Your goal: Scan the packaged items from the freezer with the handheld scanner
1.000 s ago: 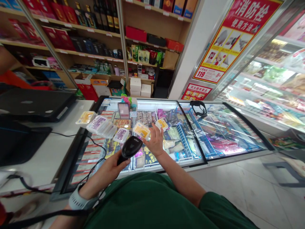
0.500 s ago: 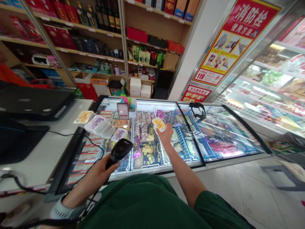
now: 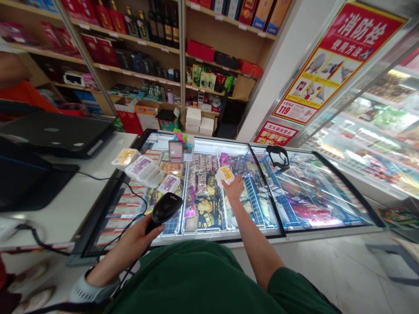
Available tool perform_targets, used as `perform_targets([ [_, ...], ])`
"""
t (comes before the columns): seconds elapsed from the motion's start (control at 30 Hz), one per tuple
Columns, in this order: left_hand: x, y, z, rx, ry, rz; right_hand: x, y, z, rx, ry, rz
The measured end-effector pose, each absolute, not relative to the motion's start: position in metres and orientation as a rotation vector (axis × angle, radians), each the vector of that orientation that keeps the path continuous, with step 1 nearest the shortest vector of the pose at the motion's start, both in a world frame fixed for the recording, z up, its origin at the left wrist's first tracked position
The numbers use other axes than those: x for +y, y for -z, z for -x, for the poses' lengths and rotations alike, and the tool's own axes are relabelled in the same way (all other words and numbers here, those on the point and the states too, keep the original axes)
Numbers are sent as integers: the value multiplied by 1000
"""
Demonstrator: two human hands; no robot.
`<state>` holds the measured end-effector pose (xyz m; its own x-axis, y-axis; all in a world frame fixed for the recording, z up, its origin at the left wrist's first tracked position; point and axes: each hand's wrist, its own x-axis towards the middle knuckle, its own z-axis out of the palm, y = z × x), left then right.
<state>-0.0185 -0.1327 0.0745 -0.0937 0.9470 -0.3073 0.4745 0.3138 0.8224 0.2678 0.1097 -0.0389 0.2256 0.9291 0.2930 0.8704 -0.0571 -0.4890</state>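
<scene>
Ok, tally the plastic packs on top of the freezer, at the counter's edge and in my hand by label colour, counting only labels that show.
Yellow: 2, the counter-edge pack and the pack in your right hand
Purple: 2, the top of the stack and the single pack
Total: 4
Packs hidden underneath cannot be counted.

Left hand (image 3: 135, 237) is gripping a black scanner (image 3: 166, 207) lower left of centre, right hand (image 3: 235, 189) is holding a yellow-labelled tub (image 3: 226, 174) near centre, purple-labelled tubs (image 3: 142, 167) are lying on a freezer (image 3: 276, 218) left of centre
</scene>
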Motion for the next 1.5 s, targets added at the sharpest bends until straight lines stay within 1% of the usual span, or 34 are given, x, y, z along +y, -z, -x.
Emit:
perform_targets([
  [0.17, -139, -64, 27, 1708, -713, -1260, 97, 27, -252, -1928, 31, 1709],
  [0.23, -141, -63, 29, 1706, -729, -1242, 95, 22, -236, -2090, 1, 1592],
  [0.4, -148, -65, 34, 1721, -789, -1219, 97, 13, -176, -2582, -208, 1348],
  [0.57, -163, -64, 40, 1744, -873, -1151, 102, 8, -108, -2987, -147, 969],
  [0.7, -177, -59, 45, 1777, -924, -1107, 111, 10, -65, -3189, -97, 820],
  [0.83, -187, -53, 50, 1779, -934, -1092, 119, 12, -44, -3236, -78, 794],
  [0.97, -191, -49, 54, 1799, -916, -1090, 121, 15, -45, -3218, -63, 788],
  [1.23, -183, -55, 50, 1815, -947, -1049, 114, 26, -82, -3083, -142, 973],
  [1.33, -175, -55, 48, 1834, -924, -1081, 105, 30, -100, -2996, -187, 1073],
  [1.5, -162, -57, 46, 1743, -863, -1142, 81, 40, -126, -2838, -228, 1221],
])
